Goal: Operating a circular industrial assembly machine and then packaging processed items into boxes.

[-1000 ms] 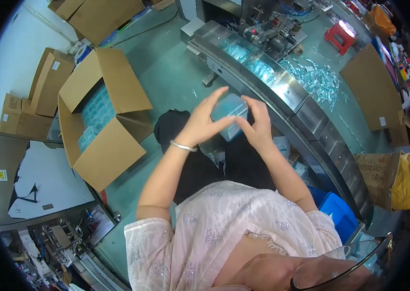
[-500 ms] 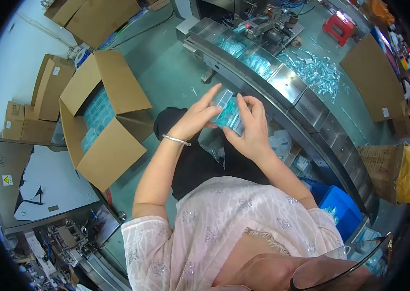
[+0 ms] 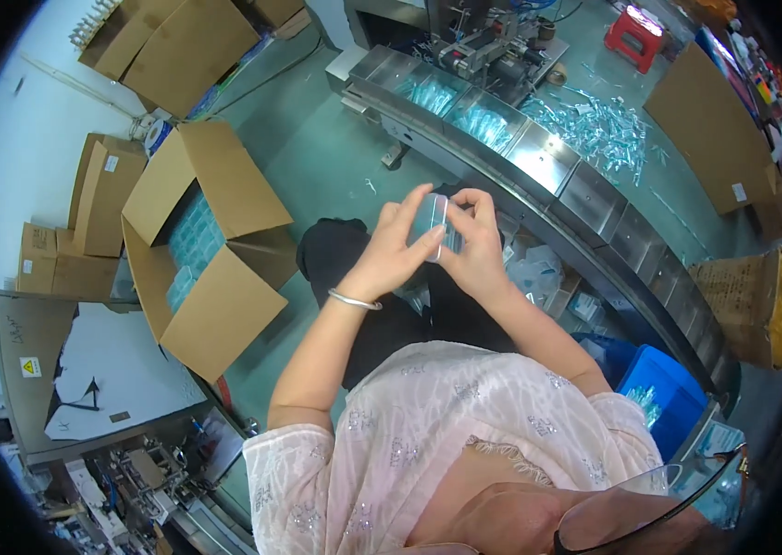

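Observation:
A small clear plastic box (image 3: pixel 434 215) with a bluish tint is held in front of my lap, turned so that a narrow side faces up. My left hand (image 3: pixel 395 250) grips its left side, fingers bent over the far end and thumb along the near edge. From the right, my right hand (image 3: pixel 478 242) is closed around the other side. The lid seems to lie flat against the box. What is inside is mostly hidden by my fingers.
An open carton (image 3: pixel 224 296) with rows of clear teal boxes stands at left. A curved metal conveyor (image 3: pixel 595 199) runs along the right, its compartments holding teal pieces. More teal pieces (image 3: pixel 595 134) lie loose beyond it. A blue bin (image 3: pixel 664 375) sits at lower right.
The box had its lid tilted up at the left, with teal contents showing; now it looks shut and is turned on edge. My hands have come closer together around it.

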A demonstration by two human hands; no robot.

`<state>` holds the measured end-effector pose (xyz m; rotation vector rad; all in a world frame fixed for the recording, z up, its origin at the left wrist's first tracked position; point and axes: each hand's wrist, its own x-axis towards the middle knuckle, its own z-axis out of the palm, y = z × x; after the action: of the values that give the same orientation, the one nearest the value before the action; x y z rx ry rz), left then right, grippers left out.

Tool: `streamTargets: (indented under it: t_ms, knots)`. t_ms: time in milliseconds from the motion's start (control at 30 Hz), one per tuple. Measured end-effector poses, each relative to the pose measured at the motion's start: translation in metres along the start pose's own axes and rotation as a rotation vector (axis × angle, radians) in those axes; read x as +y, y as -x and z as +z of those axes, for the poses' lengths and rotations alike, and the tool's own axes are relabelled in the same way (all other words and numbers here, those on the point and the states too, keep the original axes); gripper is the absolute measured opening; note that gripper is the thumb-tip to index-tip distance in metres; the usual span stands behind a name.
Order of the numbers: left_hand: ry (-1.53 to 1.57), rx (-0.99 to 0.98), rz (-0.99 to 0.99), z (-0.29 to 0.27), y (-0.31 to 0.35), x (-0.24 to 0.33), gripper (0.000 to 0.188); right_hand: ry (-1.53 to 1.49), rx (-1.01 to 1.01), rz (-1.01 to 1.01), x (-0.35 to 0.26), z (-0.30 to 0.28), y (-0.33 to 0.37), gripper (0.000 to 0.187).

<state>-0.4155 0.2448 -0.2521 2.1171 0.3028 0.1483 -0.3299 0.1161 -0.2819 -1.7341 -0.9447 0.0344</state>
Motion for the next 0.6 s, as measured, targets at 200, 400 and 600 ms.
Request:
streamTargets:
  t_ms: [200,400,600]
  knots:
    - [-0.090,0.048,0.066,0.014,0.005,-0.003,0.051,-0.084,0.027,0.039,-0.005,0.004,0.007,0.078]
    - [-0.122,0.024,-0.043,0.007,0.009,-0.008,0.052,-0.263,-0.314,0.052,0.014,-0.031,0.006,0.089]
    - [-0.117,0.001,-0.044,0.016,0.013,-0.014,0.056,0.067,-0.306,-0.126,0.024,-0.014,0.016,0.089]
